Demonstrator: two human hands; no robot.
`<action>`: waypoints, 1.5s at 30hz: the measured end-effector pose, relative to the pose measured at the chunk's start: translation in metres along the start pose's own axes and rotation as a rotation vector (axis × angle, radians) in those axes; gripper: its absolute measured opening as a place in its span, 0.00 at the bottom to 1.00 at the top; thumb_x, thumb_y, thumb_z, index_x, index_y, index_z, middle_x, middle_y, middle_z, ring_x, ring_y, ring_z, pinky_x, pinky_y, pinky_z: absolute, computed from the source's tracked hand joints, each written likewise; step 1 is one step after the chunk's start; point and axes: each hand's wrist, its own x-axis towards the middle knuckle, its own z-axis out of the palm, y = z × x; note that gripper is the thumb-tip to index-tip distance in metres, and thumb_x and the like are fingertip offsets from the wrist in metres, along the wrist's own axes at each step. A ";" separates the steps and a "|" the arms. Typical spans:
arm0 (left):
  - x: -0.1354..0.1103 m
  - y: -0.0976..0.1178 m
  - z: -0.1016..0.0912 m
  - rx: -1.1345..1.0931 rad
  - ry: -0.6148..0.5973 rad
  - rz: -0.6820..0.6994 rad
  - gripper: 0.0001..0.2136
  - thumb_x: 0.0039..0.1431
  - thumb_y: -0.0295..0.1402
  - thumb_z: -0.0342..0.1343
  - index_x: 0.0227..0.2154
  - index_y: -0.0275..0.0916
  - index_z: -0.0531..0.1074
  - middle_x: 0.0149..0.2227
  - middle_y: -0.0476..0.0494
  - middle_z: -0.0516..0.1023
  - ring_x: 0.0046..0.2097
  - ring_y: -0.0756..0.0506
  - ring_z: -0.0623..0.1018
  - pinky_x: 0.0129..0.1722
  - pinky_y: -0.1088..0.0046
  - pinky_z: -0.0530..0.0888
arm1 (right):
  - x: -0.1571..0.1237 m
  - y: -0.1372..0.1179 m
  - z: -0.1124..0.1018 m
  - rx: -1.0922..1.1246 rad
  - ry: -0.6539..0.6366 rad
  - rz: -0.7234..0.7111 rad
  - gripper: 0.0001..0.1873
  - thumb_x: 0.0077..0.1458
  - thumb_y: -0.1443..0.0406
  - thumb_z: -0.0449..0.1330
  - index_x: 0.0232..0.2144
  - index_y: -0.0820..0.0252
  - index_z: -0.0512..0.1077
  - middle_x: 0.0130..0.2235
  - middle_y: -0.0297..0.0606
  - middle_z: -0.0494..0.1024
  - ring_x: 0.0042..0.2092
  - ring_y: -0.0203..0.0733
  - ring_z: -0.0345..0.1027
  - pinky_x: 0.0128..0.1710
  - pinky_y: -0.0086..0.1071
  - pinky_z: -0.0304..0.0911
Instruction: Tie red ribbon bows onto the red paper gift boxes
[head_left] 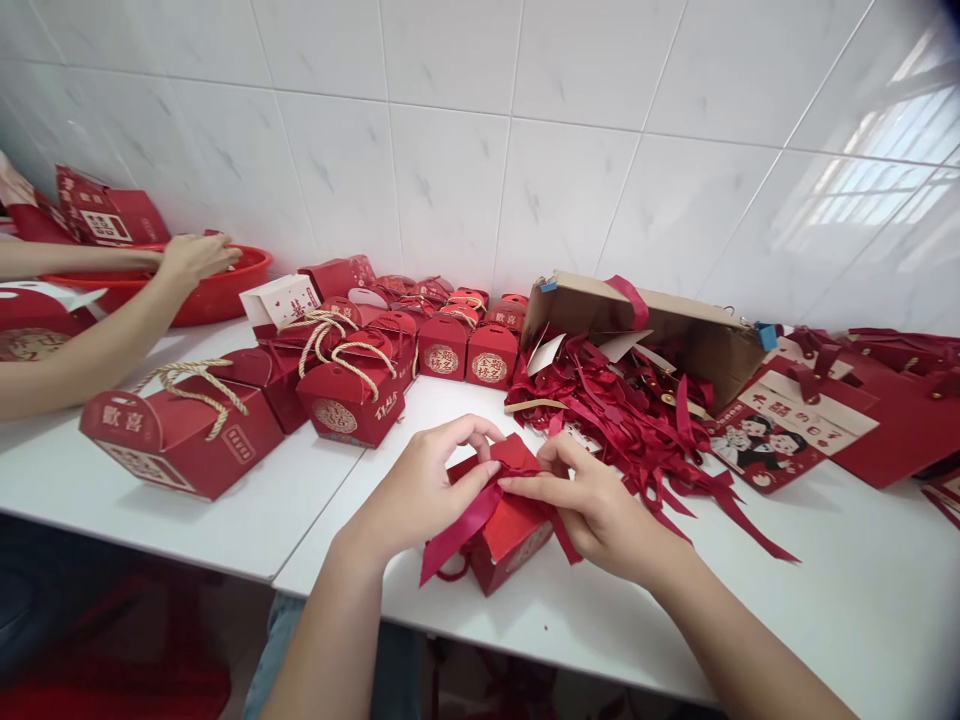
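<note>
Small red cardboard gift box [517, 540] sat near the front edge of a white table [825, 590], straight ahead of the person and between both hands, as seen from the head camera. A wide red satin ribbon [466, 522] lay across the box top, one tail trailing off to the lower left. The left hand [424, 490] pinched the ribbon between thumb and fingertips at the top of the box. The right hand [592, 505] met it from the other side, its fingers likewise closed on the ribbon, the fingertips of the two hands almost touching.

Just behind the right hand lay a loose heap of red ribbon strips [630, 420], spilling from a brown cardboard carton [675, 325] tipped on its side. To the right of the carton lay flat red printed cards [757, 445], one showing a cartoon couple.

Behind and to the left of the left hand stood a cluster of red gift boxes with cream rope handles [352, 395], and beyond them a row of smaller red boxes with round gold emblems [469, 355]. One larger red box with a rope handle [180, 435] lay further left.

At the far left, another person's bare forearms reached in, a hand [195, 255] resting at the rim of a red plastic basin [232, 290]. A white tiled wall [450, 120] rose behind the table.
</note>
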 end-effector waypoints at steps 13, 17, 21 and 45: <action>0.003 0.000 -0.003 0.039 -0.031 0.051 0.05 0.60 0.31 0.51 0.36 0.41 0.71 0.40 0.46 0.76 0.44 0.45 0.74 0.46 0.68 0.70 | -0.001 -0.003 0.001 0.041 -0.080 0.071 0.26 0.56 0.79 0.46 0.51 0.53 0.68 0.37 0.39 0.62 0.37 0.39 0.58 0.36 0.34 0.62; 0.002 -0.001 -0.004 0.073 -0.045 0.021 0.06 0.60 0.34 0.51 0.35 0.41 0.72 0.39 0.45 0.75 0.44 0.44 0.74 0.45 0.66 0.70 | -0.001 -0.004 0.003 0.046 -0.036 0.079 0.24 0.58 0.79 0.45 0.53 0.56 0.63 0.38 0.40 0.64 0.38 0.40 0.58 0.37 0.34 0.62; 0.002 -0.001 -0.003 0.086 -0.038 -0.002 0.05 0.59 0.33 0.52 0.31 0.40 0.71 0.36 0.47 0.74 0.42 0.45 0.73 0.44 0.67 0.69 | -0.003 -0.001 0.007 -0.048 -0.018 0.013 0.27 0.56 0.79 0.45 0.53 0.55 0.66 0.36 0.40 0.61 0.37 0.41 0.57 0.35 0.34 0.60; -0.001 -0.001 -0.005 -0.043 -0.066 0.058 0.11 0.55 0.23 0.50 0.39 0.42 0.70 0.40 0.48 0.76 0.42 0.47 0.74 0.46 0.71 0.71 | -0.002 -0.002 0.002 -0.015 -0.091 0.069 0.30 0.55 0.79 0.45 0.53 0.52 0.70 0.35 0.38 0.58 0.37 0.41 0.56 0.34 0.35 0.62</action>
